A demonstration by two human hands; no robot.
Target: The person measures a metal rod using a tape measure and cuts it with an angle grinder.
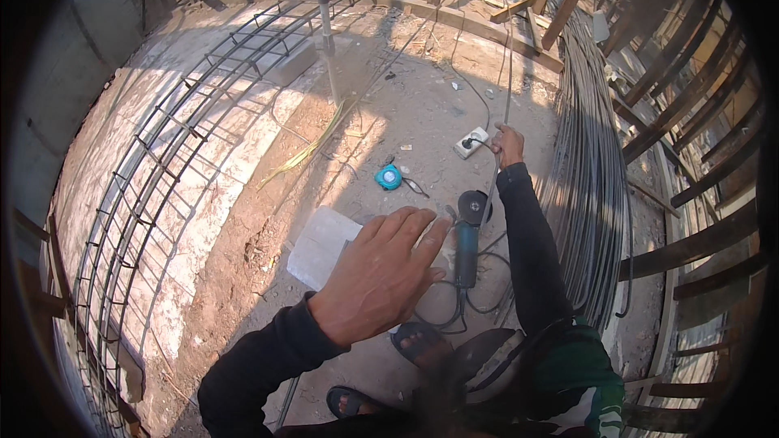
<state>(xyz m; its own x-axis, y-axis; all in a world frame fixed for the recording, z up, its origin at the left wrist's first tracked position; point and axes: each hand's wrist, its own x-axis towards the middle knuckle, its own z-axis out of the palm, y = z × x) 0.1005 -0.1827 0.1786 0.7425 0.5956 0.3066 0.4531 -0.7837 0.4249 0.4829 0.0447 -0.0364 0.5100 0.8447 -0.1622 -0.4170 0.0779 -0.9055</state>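
My left hand (381,272) is held up in the middle of the view, fingers stretched out, with nothing in it. Behind it lies a pale flat slab or sheet (316,247), partly hidden by the hand. My right hand (509,146) is closed round a thin steel rod (509,85) that stretches away from me. The rod's near end passes by the disc of a teal and black angle grinder (466,251) on the ground. Next to my right hand sits a white socket block (466,146) with a black plug in it. A teal tape measure (389,177) lies left of that.
Long steel rods (580,170) are piled along the right, beside leaning wooden posts (673,130). A rebar cage (182,126) spans the left side. A grey pipe (326,28) stands upright at the back. The grinder's cable (458,320) loops near my sandalled feet (422,346).
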